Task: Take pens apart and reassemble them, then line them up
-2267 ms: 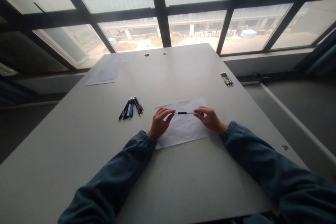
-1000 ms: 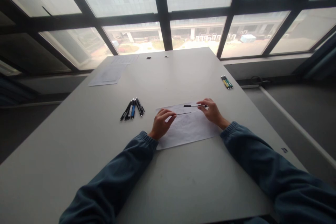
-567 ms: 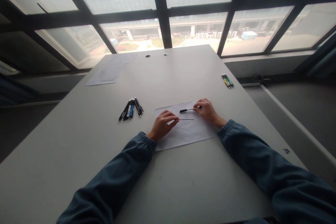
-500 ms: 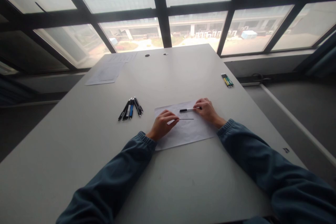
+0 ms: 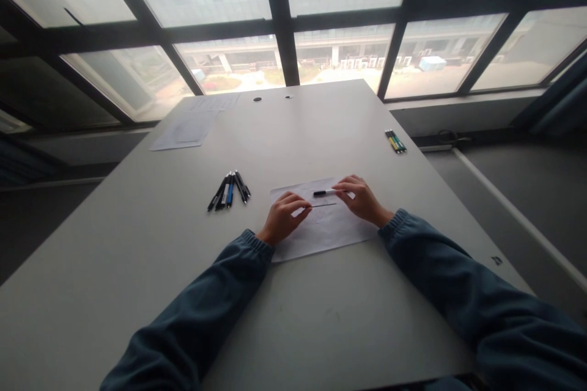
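My left hand (image 5: 282, 218) pinches one end of a thin dark refill (image 5: 323, 205), which points right over a white sheet of paper (image 5: 321, 232) on the grey table (image 5: 183, 269). Just beyond it my right hand (image 5: 362, 198) rests on the sheet, its fingers over the end of a white pen barrel (image 5: 324, 193) with a black grip. The barrel lies almost parallel to the refill, a little farther from me. Both sleeves are dark blue.
Several black and blue pens (image 5: 229, 189) lie in a bunch left of the sheet. Three pens (image 5: 395, 140) lie near the table's right edge. More paper sheets (image 5: 188, 128) sit at the far left corner. Large windows stand behind the table.
The pen was held whole between both hands; now the refill is out in my left hand and the barrel is with my right. My right hand has lowered the barrel closer to the refill.
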Available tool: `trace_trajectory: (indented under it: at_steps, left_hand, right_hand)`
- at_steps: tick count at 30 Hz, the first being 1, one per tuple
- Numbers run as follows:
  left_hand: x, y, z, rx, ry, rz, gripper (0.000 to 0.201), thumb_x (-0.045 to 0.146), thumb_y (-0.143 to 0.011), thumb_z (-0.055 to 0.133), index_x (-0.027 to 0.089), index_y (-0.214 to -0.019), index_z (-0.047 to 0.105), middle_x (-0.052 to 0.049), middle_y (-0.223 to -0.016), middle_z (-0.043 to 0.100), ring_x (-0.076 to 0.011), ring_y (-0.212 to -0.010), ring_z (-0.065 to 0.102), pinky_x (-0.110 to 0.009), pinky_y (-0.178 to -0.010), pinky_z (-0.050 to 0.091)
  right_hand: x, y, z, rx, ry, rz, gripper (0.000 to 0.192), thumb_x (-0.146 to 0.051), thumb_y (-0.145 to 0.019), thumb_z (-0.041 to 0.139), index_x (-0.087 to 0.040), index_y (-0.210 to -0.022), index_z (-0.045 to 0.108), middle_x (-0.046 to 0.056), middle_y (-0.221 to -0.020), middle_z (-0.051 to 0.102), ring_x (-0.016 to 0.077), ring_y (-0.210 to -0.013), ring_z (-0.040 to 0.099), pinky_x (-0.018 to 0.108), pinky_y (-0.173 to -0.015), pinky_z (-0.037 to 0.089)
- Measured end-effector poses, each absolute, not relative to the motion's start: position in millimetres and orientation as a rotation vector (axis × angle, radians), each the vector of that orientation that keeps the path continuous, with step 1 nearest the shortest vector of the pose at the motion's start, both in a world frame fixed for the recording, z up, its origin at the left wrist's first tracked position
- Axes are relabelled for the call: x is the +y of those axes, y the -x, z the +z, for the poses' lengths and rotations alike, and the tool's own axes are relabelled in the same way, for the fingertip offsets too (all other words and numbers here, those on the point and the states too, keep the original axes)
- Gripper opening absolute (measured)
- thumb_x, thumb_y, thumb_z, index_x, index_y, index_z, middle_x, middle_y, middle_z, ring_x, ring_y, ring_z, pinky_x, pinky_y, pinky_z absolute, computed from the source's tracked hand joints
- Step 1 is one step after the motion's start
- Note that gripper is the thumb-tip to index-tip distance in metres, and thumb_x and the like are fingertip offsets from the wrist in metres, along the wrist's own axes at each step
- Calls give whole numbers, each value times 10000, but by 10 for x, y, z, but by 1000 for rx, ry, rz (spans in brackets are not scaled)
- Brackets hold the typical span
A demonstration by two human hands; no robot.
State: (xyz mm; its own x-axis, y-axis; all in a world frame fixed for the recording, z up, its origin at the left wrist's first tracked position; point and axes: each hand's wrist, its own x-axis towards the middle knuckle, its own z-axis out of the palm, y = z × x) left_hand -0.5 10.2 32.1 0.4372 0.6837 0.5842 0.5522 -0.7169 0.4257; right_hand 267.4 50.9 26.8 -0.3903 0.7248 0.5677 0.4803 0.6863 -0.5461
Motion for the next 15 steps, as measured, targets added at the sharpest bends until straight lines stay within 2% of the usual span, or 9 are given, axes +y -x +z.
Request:
trace_trajectory:
  at_steps: [5, 10, 15]
  left_hand:
    - [97, 9, 318, 1122, -2516, 1151, 85, 275, -905, 670, 217, -926, 728, -45, -862, 718, -175, -841, 624, -333, -784, 537]
    - [98, 10, 319, 1130, -2505, 1154, 85, 279, -906, 670, 217, -925, 725, -43, -870, 714, -172, -844, 619, -327, -778, 535]
    - [107, 22, 308, 1174, -2492, 1156, 126, 311, -923, 649, 215, -912, 729, -46, -868, 712, -175, -847, 621, -331, -783, 538]
  right_hand:
    - [405, -2590, 294, -2265, 805, 322, 119, -323, -927, 671, -225, -959, 730, 57, -942, 735, 218, -922, 614, 386, -866, 402]
    - [413, -2598, 291, -2277, 791, 306, 112, -271, -944, 644, -224, -880, 723, 44, -860, 717, 201, -863, 600, 368, -852, 393]
    - [422, -2718, 248, -2231, 831, 307, 146, -277, -955, 624, -225, -860, 722, 53, -882, 711, 206, -881, 594, 374, -857, 403]
